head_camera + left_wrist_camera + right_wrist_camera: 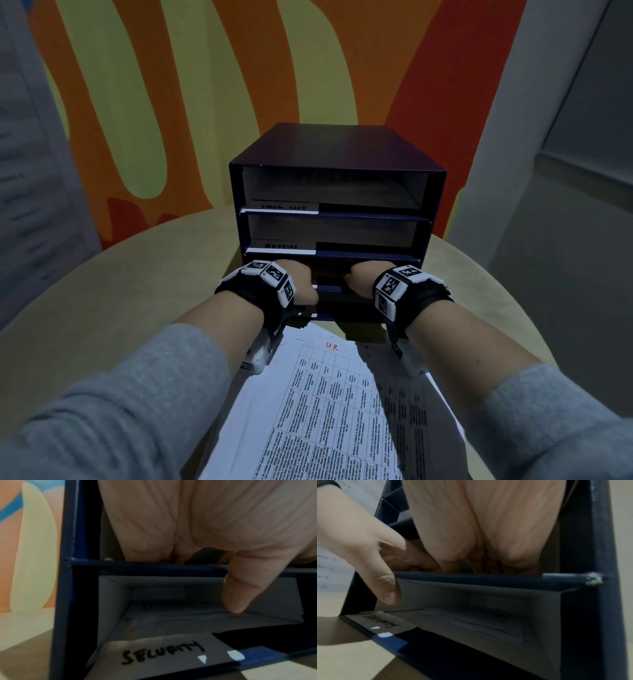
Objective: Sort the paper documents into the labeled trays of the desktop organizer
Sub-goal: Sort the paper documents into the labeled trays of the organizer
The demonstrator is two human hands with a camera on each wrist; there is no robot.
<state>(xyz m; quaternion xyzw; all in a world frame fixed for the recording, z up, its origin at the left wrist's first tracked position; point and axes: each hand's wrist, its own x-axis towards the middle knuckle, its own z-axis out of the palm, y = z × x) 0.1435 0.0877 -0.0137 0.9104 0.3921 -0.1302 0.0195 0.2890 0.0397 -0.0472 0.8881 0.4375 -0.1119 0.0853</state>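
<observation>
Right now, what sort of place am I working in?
Probably an office or meeting room, though little shows. A dark blue desktop organizer with hand-labeled trays, one reading SECURITY, stands on a round table, printed papers lie before it, and a bright orange-and-yellow mural wall is behind.

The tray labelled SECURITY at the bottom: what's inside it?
Inside the SECURITY tray lie printed paper sheets, flat on its floor. The left hand has its thumb hanging across the opening, hiding part of the back.
</observation>
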